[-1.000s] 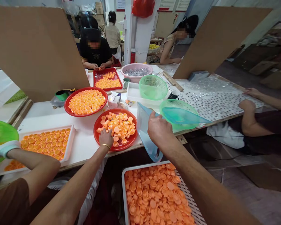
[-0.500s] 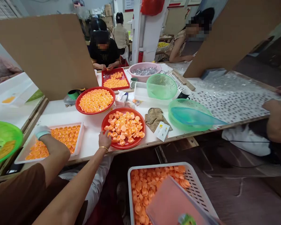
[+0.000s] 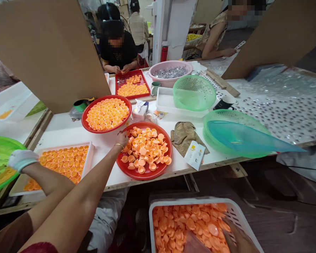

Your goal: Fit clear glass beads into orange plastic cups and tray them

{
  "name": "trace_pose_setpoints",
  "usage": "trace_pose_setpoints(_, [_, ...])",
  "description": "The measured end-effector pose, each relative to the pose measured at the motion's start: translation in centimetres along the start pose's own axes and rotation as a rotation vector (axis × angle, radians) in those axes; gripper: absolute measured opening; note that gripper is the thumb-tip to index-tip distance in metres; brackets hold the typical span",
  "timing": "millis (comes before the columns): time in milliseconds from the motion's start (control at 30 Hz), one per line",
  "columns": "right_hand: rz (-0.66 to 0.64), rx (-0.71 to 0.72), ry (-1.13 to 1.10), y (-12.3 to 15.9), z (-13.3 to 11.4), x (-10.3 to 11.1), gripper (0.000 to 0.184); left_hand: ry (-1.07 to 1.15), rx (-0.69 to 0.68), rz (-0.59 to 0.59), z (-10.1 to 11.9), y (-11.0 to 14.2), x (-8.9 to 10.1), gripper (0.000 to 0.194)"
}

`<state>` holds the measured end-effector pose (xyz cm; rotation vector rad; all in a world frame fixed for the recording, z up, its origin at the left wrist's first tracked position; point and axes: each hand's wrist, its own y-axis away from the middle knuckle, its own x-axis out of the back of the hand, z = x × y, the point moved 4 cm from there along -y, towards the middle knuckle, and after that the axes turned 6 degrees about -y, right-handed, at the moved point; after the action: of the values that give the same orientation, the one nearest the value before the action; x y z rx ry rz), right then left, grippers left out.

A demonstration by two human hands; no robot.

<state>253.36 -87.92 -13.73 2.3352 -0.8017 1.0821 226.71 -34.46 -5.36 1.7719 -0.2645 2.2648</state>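
Note:
My left hand [image 3: 121, 139], with a gold bracelet at its wrist, is closed on the left rim of a round red plate [image 3: 126, 168]. Loose orange plastic caps [image 3: 142, 150] are heaped on it. At the bottom right, my right hand [image 3: 235, 236] is low over a white slotted basket [image 3: 249, 225] full of more orange caps [image 3: 184, 221]. It seems to grip a clear plastic container [image 3: 196, 244]; only one corner shows among the caps, and the frame edge cuts off the rest and part of the hand.
A neighbour's white-gloved hand [image 3: 22, 160] is near a green basin [image 3: 5, 142] and a white tray of caps [image 3: 91, 154]. Behind the plate stands a red bowl [image 3: 84, 128]. Right of it lie a brown cloth [image 3: 183, 135], a packet [image 3: 195, 154] and green colanders [image 3: 242, 151].
The clear container has dropped lower among the caps, and more of my right hand shows. My left hand has moved up along the plate's rim. The gloved neighbour's hand has moved left.

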Motion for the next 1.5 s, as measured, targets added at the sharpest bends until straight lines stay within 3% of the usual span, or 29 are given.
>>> trace_pose_setpoints(167, [0.129, 0.403, 0.020, -7.8, -14.1, -2.2, 0.039, -0.044, 0.018, -0.038, 0.2, -0.8, -1.1, 0.029])
trace_pose_setpoints(233, [0.188, 0.483, -0.018, -10.4, -17.6, -3.2, 0.036, -0.077, 0.029, -0.011, 0.7, -1.0, -0.9, 0.029])
trace_pose_setpoints(300, [0.237, 0.500, -0.068, -12.7, -19.5, -4.4, 0.035, -0.106, 0.007, 0.022, 1.8, -1.7, -0.5, 0.030])
trace_pose_setpoints(467, [0.355, 0.415, -0.160, -17.0, -19.6, -7.2, 0.036, -0.150, -0.103, 0.007, 5.4, -5.3, -0.8, 0.029])
trace_pose_setpoints(633, [0.391, 0.456, -0.177, -18.1, -18.8, -9.0, 0.036, -0.181, -0.148, -0.069, 7.3, -8.0, -2.0, 0.025])
trace_pose_setpoints(767, [0.419, 0.467, -0.151, -17.9, -18.9, -9.1, 0.037, -0.200, -0.228, -0.049, 9.0, -8.4, -2.3, 0.025])
trace_pose_setpoints(967, [0.420, 0.436, -0.087, -17.8, -18.8, -9.3, 0.037, -0.201, -0.323, -0.109, 11.3, -6.9, -3.6, 0.024])
trace_pose_setpoints(1233, [0.454, 0.398, -0.071, -17.8, -18.7, -9.4, 0.033, -0.173, -0.251, -0.039, 11.2, -5.9, -3.0, 0.029])
trace_pose_setpoints(1367, [0.455, 0.401, -0.063, -17.7, -18.7, -9.4, 0.033, -0.192, -0.148, 0.000, 9.3, -6.0, -1.9, 0.032])
trace_pose_setpoints(1500, [0.451, 0.391, -0.076, -17.7, -18.6, -9.5, 0.034, -0.234, -0.061, -0.041, 7.4, -6.1, -1.8, 0.026])
